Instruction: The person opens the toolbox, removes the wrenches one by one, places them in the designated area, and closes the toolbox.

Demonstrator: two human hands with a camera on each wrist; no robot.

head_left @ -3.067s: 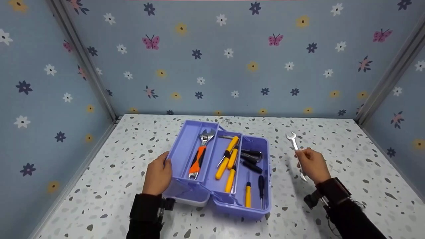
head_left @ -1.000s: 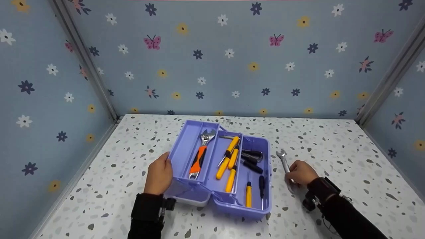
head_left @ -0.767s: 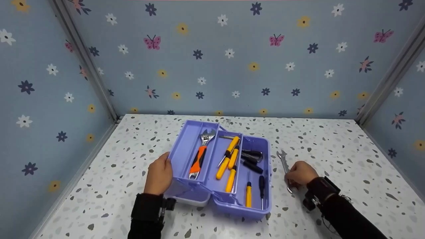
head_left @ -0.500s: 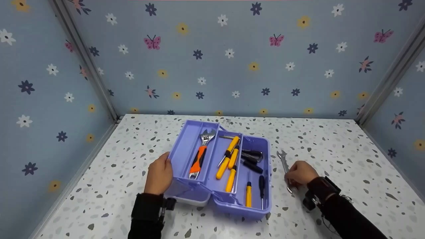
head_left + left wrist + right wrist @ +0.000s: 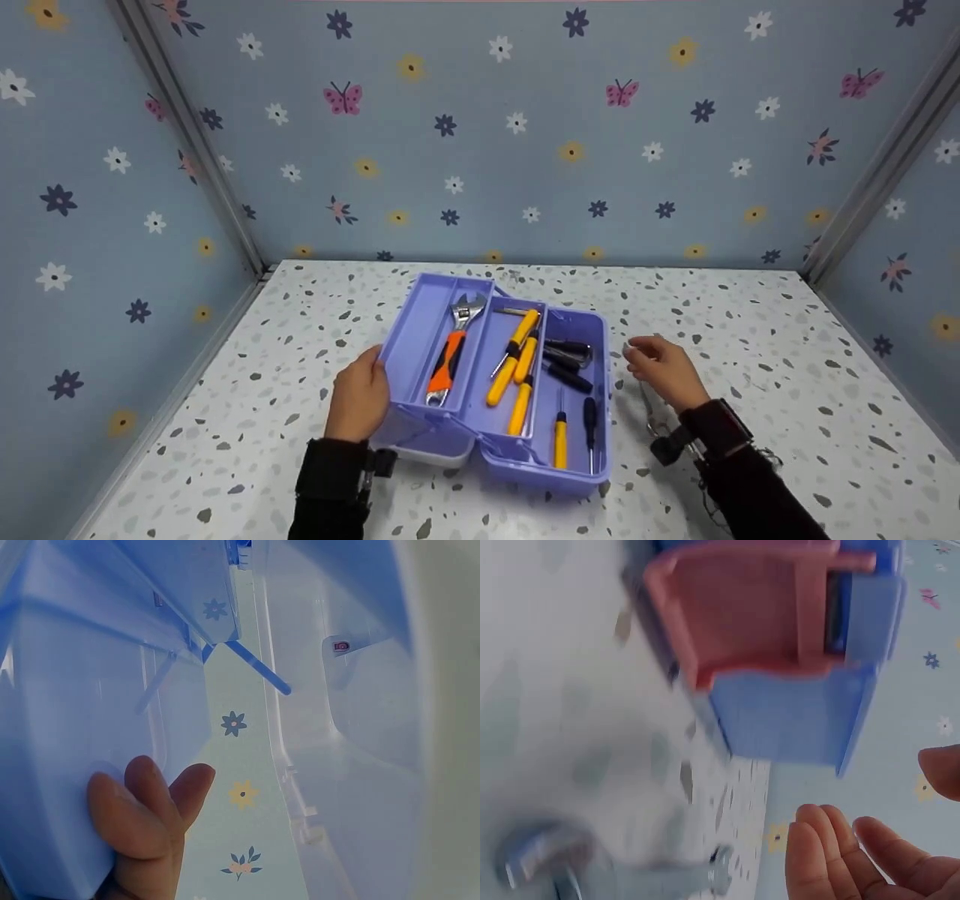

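Observation:
A lilac toolbox [image 5: 551,480] stands unfolded on the table, its stepped trays spread leftward. My left hand [image 5: 358,394] grips the outer wall of the top tray [image 5: 411,345]; in the left wrist view its fingers [image 5: 146,787] curl round that wall. To the right of the box a silver open-end wrench [image 5: 649,414] lies on the tabletop, partly hidden by my right hand [image 5: 667,371]. That hand is above it with nothing in it, thumb and fingers apart in the right wrist view. The wrench [image 5: 547,851] appears blurred there at lower left.
An adjustable wrench [image 5: 450,352] with an orange and black handle lies in the top tray. Yellow-handled screwdrivers [image 5: 517,367] fill the middle tray. Black-handled tools [image 5: 568,364] and another yellow screwdriver [image 5: 560,442] are in the base. A red latch [image 5: 739,611] shows on the box front.
My right hand brought the wrench down and leftward onto the table beside the box, then let go and rose away from it. My left hand has stayed on the tray.

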